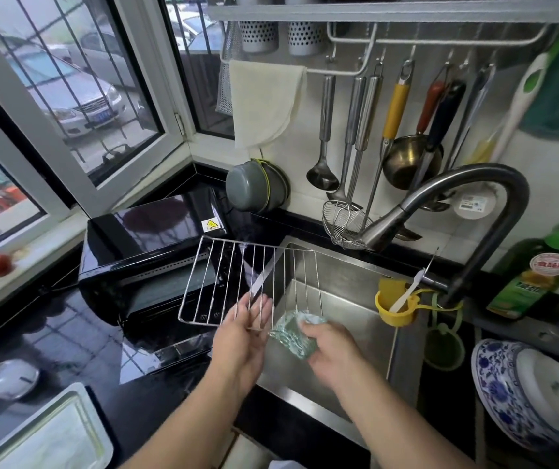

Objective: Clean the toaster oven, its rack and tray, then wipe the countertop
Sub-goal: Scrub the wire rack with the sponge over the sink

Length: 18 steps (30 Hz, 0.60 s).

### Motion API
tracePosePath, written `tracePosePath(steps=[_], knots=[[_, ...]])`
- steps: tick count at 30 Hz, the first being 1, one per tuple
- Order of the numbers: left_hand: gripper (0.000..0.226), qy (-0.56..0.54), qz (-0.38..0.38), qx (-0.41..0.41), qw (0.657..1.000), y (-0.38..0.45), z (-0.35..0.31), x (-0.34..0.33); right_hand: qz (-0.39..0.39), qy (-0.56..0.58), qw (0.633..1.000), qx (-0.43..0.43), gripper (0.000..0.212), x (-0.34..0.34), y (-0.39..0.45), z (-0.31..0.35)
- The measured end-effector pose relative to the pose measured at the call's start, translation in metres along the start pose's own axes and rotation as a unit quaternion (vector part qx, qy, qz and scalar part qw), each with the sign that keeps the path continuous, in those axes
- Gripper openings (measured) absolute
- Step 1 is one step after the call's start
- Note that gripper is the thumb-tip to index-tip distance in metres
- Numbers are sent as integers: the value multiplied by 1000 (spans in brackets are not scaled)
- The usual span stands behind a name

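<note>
left hand (242, 336) grips rack (251, 282) near edge | right hand (330, 346) clutches cloth (293, 335) | over sink (349, 286)

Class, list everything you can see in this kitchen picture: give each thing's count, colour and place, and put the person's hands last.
Toaster oven: one, black, on countertop left of sink, door open.
Rack: one, silver wire, held over sink's left edge.
Cloth: one, pale green, below rack's near right corner.
Sink: one, steel, centre.
Tap: one, dark grey, behind sink.
Soap bottle: one, green, right of tap.
Yellow cup: one, on sink's right rim.
Bowl: one, blue and white, far right.
Towel: one, cream, on the rail.
Left hand: holds the rack.
Right hand: fingers grip the cloth.
</note>
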<state>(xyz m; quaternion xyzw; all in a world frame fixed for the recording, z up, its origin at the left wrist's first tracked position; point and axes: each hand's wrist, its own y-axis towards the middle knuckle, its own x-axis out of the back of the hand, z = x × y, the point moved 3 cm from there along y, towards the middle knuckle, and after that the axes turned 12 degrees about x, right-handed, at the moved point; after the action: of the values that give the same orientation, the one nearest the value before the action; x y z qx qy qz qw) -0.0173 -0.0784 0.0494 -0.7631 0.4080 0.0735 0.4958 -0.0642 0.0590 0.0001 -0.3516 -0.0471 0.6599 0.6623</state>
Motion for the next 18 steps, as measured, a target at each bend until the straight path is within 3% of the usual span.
tracePosePath(steps=[6,11,13,16,18], knots=[[33,56,38,84,994,-12,-2,13,19,-151,986,75,24,27,12,64],[34,14,63,60,996,-19,3,2,-14,-149,981,125,18,15,6,62],[35,-7,56,47,997,-18,0,1,12,-115,988,102,12,9,-3,43],[35,-24,52,42,997,-17,-2,6,66,-38,997,28,37,4,-12,30],[35,-16,52,51,997,-18,0,9,64,-52,996,32,36,5,-15,33]])
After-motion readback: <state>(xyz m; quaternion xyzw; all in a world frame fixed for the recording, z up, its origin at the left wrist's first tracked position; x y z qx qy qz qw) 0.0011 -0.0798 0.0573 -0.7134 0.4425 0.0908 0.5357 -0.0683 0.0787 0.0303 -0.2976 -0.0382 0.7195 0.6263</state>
